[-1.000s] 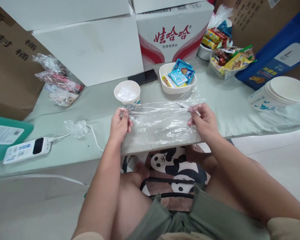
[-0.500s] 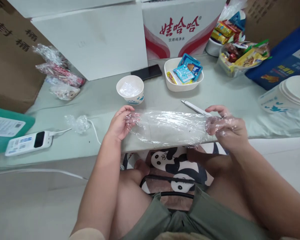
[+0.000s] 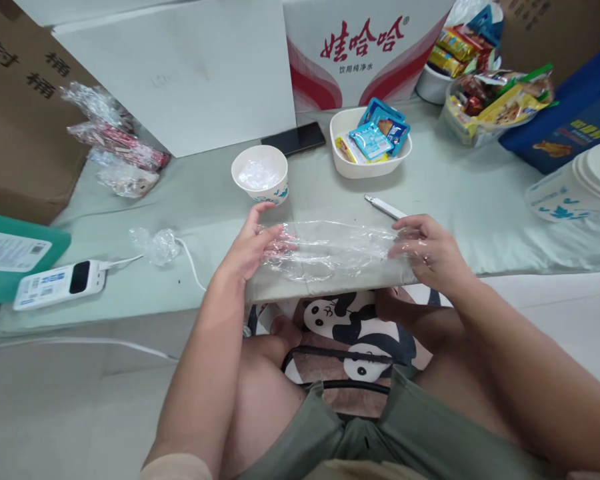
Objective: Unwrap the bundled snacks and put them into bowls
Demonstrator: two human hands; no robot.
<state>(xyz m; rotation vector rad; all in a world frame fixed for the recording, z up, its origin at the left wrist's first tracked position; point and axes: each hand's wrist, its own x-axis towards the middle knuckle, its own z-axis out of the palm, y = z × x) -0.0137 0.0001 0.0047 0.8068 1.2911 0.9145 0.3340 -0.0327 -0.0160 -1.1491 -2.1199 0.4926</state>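
Crinkled clear plastic film (image 3: 335,250) is held as a loose band between both hands, above the front edge of a table covered in pale green cloth (image 3: 475,213). Its nine o'clock end is held by the left hand (image 3: 250,247), with the index finger spread away from the thumb; its three o'clock end is held by the right hand (image 3: 433,253), with the fingers loosely curled. How firmly either end is pinched cannot be told. With the film taken as centre, a white paper cup with blue print (image 3: 275,193) is noted between ten and eleven o'clock, a slim white tool (image 3: 384,207) between one and two, and a rounded white bowl (image 3: 373,168) at one, loaded with blue and yellow packets (image 3: 375,139)
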